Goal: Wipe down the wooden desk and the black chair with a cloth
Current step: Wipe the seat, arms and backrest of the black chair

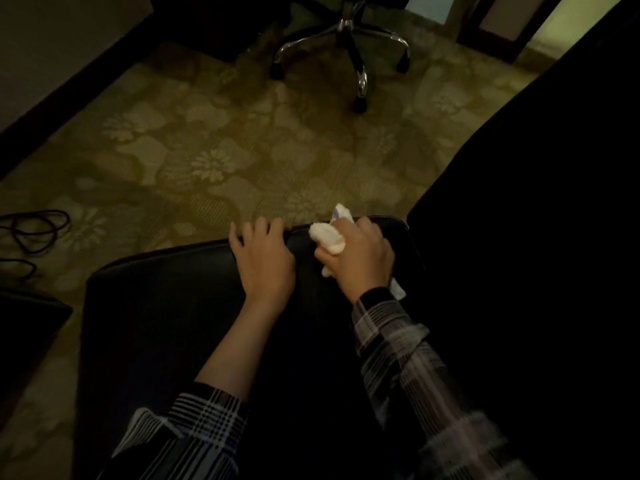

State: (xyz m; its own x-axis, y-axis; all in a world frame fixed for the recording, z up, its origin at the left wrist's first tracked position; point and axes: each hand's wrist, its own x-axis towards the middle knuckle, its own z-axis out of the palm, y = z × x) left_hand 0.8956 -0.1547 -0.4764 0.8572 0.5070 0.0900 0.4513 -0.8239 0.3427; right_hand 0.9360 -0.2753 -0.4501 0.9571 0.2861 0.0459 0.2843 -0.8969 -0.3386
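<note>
- Two plaid sleeves reach forward from the bottom edge: the left sleeve (204, 414) is pushed up past a bare forearm, the right sleeve (391, 337) runs down to the wrist.
- Under both arms lies one black chair seat (166, 306), smooth and dark, its far edge running from lower left up to the right.
- One left hand (263, 261) rests palm down on that far edge; its fingers are spread a little and bent over the rim, and it holds nothing loose.
- One right hand (360, 258) sits just beside the left, near the seat's far right corner, with its fingers curled round one white cloth (329, 237).
- The cloth is bunched; a lump sticks out at the thumb side, a tip pokes out beyond the knuckles, and a small corner shows by the wrist. It lies against the seat's surface at the far edge.
- To the right rises a large black mass (519, 237), touching or very near the seat corner; too dark to tell what part it is.
- Beyond the seat spreads a green carpet (214, 161) with a pale flower pattern.
- One second chair stands well apart at the top, showing a chrome star base (349, 39) with dark casters; four casters can be counted.
- One black cable (34, 230) lies looped on the carpet at the left edge.
- One dark baseboard (69, 88) slants across the upper left.
</note>
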